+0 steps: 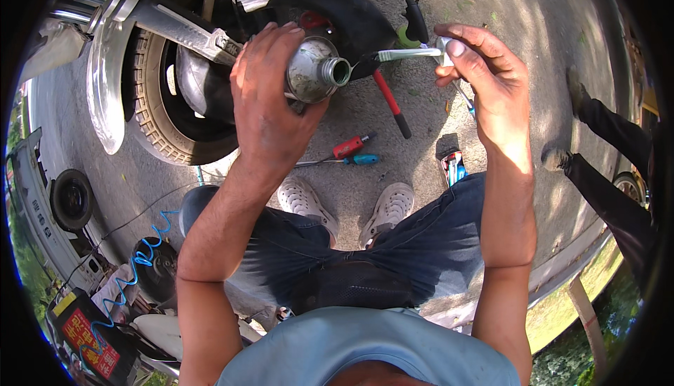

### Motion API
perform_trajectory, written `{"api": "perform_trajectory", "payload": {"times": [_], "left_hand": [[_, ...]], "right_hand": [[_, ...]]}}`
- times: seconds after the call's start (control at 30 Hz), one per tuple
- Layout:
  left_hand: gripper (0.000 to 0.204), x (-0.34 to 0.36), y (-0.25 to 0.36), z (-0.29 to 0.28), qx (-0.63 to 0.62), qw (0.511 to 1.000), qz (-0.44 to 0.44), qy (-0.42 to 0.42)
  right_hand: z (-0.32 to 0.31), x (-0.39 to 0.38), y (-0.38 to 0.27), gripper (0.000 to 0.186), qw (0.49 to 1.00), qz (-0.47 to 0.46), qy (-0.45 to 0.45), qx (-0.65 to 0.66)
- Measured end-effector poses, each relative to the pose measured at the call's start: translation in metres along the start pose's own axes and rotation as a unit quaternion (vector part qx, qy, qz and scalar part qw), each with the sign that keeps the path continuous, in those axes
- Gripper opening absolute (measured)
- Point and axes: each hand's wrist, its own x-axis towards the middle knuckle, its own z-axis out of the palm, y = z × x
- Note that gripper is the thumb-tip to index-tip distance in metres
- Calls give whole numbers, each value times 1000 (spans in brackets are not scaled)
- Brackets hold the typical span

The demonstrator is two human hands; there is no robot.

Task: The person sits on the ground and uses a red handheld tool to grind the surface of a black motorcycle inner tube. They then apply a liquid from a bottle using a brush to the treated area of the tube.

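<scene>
My left hand (pixel 270 84) is wrapped round a dull metal bottle (pixel 307 70), whose uncapped threaded neck tilts to the right. In my right hand (pixel 488 67), the thumb and fingers pinch the white end of a brush-like applicator (pixel 407 54). Its pale stem points left toward the bottle's mouth, apart from it, and a dark tip shows near the neck. Behind the bottle lies a black inner tube (pixel 330 0), beside a wheel with a knobby tyre (pixel 151 98).
On the pavement lie a red-handled tool (pixel 390 102), a red-handled screwdriver (pixel 351 146), a blue-handled one (pixel 361 159) and a small box (pixel 453 165). A black-and-green object (pixel 414 21) sits farther off. At right are another person's legs (pixel 611 182). A blue coiled hose (pixel 144 256) hangs at left.
</scene>
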Motion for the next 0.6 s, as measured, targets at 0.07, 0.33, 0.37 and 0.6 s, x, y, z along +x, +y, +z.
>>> {"api": "perform_trajectory", "payload": {"times": [0.07, 0.33, 0.37, 0.6], "left_hand": [[81, -7, -4, 4, -16, 1000, -9, -1], [78, -100, -14, 148, -94, 956, -170, -219], [78, -119, -20, 167, -82, 952, -188, -229], [79, -182, -55, 213, -70, 921, -250, -291]], "right_hand": [[-8, 5, -2, 22, 999, 2, 37, 14], [-62, 22, 15, 33, 987, 24, 131, 94], [-65, 20, 15, 33, 986, 26, 139, 93], [-70, 16, 21, 37, 988, 31, 111, 103]]}}
